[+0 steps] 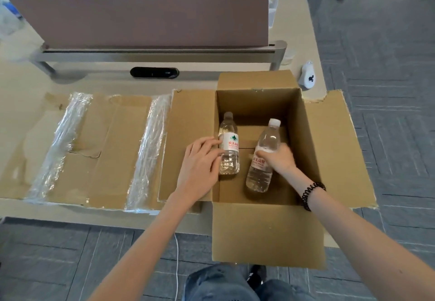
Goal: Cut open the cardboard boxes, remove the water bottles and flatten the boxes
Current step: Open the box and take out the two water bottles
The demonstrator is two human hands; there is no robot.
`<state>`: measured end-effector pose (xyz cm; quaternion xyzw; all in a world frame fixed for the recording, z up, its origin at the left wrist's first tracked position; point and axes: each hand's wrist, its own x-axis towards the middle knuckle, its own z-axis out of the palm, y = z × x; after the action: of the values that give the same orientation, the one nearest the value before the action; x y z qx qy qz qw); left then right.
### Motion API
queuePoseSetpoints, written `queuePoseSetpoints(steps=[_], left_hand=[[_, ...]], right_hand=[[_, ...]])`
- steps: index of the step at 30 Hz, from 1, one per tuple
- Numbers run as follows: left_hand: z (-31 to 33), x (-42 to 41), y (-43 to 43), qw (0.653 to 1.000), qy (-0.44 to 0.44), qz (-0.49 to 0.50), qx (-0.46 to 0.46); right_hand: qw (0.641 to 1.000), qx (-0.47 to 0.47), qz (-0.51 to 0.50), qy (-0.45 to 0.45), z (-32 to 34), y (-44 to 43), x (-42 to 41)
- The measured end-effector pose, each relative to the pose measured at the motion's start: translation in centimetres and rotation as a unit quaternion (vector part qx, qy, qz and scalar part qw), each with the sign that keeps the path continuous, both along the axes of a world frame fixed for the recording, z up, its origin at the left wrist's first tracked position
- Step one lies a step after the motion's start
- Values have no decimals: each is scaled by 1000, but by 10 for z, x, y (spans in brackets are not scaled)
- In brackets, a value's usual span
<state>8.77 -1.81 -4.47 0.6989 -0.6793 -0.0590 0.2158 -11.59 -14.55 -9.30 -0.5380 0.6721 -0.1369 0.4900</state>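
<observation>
Both hands hold water bottles inside the open box, which sits at the front right corner of the desk and hangs over its front edge. The left hand curls its fingers on the left bottle by the box's left wall, and the right hand grips the right bottle round its middle. I think a full, smooth bottle could slip from a loose hold, and an arm bumping a wall on the way up could tip the box off the edge.
</observation>
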Motion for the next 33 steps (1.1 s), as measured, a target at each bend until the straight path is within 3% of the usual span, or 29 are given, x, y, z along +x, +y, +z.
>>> queuePoseSetpoints(steps=[5, 10, 19, 22, 28, 33], left_hand=[[4, -12, -26, 1000, -6, 22, 10], [5, -42, -58, 994, -40, 39, 91], [-23, -54, -104, 956, -13, 143, 254], [-32, -57, -115, 943, -58, 151, 291], [-46, -61, -121, 913, -225, 168, 298], [-50, -61, -123, 930, -167, 165, 283]], right_hand=[[995, -81, -31, -46, 24, 4, -19], [983, -182, 24, 0, 42, 19, -31], [982, -188, -2, 5, 39, 23, -31], [982, -186, -5, 6, 37, 22, -32], [978, -208, -12, -31, 40, 22, -31], [978, -200, -18, -49, 39, 20, -32]])
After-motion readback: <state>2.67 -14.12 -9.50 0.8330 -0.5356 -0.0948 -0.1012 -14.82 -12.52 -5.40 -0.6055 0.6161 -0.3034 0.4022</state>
